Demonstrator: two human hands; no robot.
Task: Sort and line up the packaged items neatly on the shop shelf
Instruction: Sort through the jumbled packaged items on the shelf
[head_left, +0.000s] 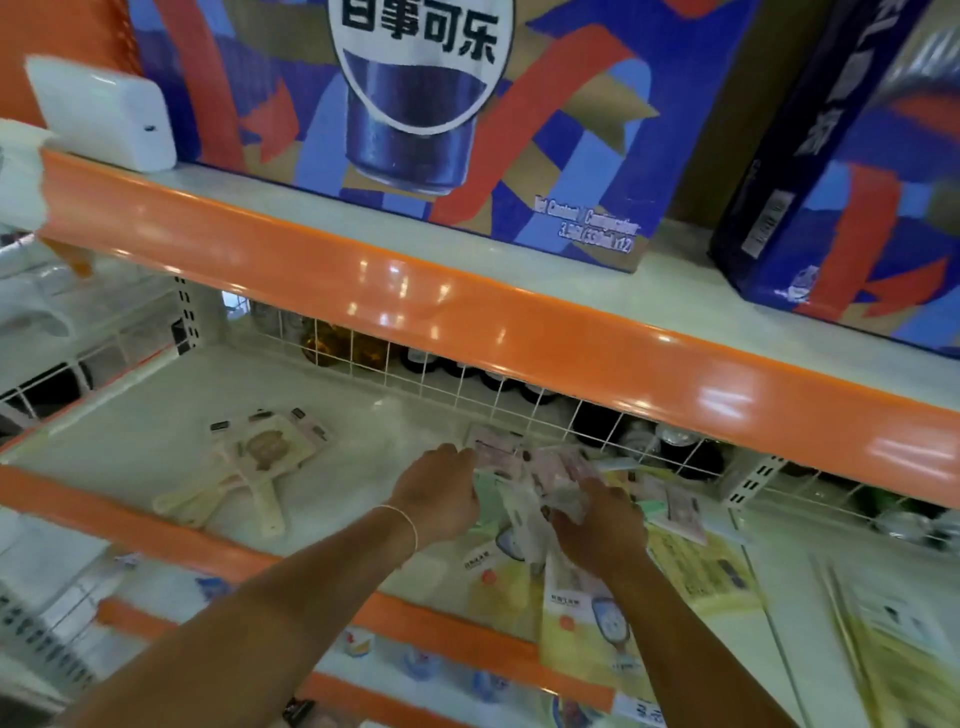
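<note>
A loose heap of small flat packets (524, 467), pink, green and white, lies in the middle of the white shelf (145, 436). My left hand (441, 493) holds the heap's left side, fingers curled over the packets. My right hand (597, 525) grips packets on the right side. Left of my hands sits a neat stack of cream packaged items with handles (244, 478). Yellow flat packages (587, 623) lie at the shelf's front under my right forearm, and another yellow package (701, 571) lies to the right.
An orange shelf lip (467, 306) overhangs close above my hands, carrying blue cola cartons (415, 114). A white wire grid (519, 400) backs the shelf with jars behind it. More long yellow packs (883, 649) fill the right section. Lower shelves hold goods below.
</note>
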